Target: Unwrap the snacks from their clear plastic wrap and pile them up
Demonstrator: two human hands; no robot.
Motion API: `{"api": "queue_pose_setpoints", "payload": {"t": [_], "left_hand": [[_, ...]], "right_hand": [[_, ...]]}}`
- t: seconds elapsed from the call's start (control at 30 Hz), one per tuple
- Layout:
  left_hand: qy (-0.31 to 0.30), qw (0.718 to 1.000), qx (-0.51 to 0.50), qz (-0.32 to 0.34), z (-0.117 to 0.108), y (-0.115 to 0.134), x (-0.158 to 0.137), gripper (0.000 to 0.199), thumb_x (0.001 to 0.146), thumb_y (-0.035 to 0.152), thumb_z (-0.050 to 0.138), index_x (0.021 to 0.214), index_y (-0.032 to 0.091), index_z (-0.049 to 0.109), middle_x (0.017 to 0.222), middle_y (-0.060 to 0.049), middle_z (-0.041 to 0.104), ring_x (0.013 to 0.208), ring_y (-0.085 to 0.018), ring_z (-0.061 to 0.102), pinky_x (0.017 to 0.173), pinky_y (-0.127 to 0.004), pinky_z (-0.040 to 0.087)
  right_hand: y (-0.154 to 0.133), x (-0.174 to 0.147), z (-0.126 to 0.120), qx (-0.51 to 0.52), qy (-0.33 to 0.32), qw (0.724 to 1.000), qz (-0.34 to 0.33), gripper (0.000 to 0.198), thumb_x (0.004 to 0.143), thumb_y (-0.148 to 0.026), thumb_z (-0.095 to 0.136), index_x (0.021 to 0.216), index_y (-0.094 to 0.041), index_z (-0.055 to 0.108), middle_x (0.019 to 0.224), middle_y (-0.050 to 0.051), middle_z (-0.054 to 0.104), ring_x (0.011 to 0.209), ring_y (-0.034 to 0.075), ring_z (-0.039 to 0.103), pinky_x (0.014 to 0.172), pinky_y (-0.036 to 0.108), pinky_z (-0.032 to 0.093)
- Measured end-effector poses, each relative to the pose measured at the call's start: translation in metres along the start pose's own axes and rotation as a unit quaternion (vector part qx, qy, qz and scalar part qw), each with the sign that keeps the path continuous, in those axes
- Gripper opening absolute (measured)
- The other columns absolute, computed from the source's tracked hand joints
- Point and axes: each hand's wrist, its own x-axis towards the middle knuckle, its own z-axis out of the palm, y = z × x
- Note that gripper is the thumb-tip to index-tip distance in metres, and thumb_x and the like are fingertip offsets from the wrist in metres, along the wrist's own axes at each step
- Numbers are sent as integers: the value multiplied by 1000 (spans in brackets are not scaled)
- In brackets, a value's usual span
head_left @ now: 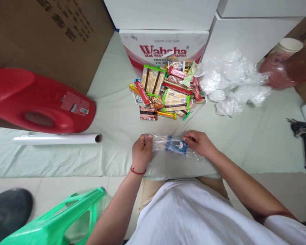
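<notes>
Near the front edge of the cloth-covered table, a clear plastic bag stretches between my two hands. A small blue packet with a dark and white print shows inside or beneath the clear film; I cannot tell which. My left hand, with a red cord at the wrist, pinches the bag's left end. Closed fingers of my right hand grip the film at the blue packet's right edge. Beyond both hands lies a heap of wrapped snacks, with several wafer bars and small packets.
Crumpled clear bags lie right of the snacks, before a Wahaha carton and white boxes. At left are a red jug and a white roll. A green plastic stool stands below. Keys lie far right.
</notes>
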Motion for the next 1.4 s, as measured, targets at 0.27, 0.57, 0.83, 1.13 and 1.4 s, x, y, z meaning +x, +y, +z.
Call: {"api": "queue_pose_setpoints", "payload": {"t": [0.27,0.57,0.83,1.13,1.4], "left_hand": [[36,999,27,5,6,-1,7,37,98,46,50,68,24,48,57,5,44,60,-15,44,60,-27,34],[83,984,71,141,-10,-14,5,49,86,28,58,133,20,64,130,-13,63,119,-26,61,104,-41,50],[-170,907,205,326,-29,13,32,46,91,30,55,135,32,67,166,-5,43,164,-36,9,128,-69,5],[-125,929,178,301,-28,2,67,26,99,40,50,93,21,69,145,-12,59,160,-34,21,127,-66,11],[-90,935,268,213,-29,-10,46,38,86,58,63,92,21,72,135,-16,63,140,-40,43,118,-63,32]], "right_hand": [[-31,-23,-14,-252,99,961,-52,29,105,-29,47,103,-19,74,93,9,70,85,20,64,71,29,45],[-54,-26,28,-320,-59,926,-194,37,103,-17,51,135,-23,68,147,8,66,101,22,74,80,34,58],[-45,-25,31,-297,-59,934,-188,36,106,-20,49,135,-24,69,149,7,64,108,22,75,84,34,61],[-41,-25,33,-282,-67,939,-185,37,104,-17,52,136,-27,68,151,5,63,115,20,73,91,33,61],[-40,-22,29,-262,-63,942,-198,39,104,-17,51,139,-25,67,150,7,64,117,21,73,90,34,62]]}}
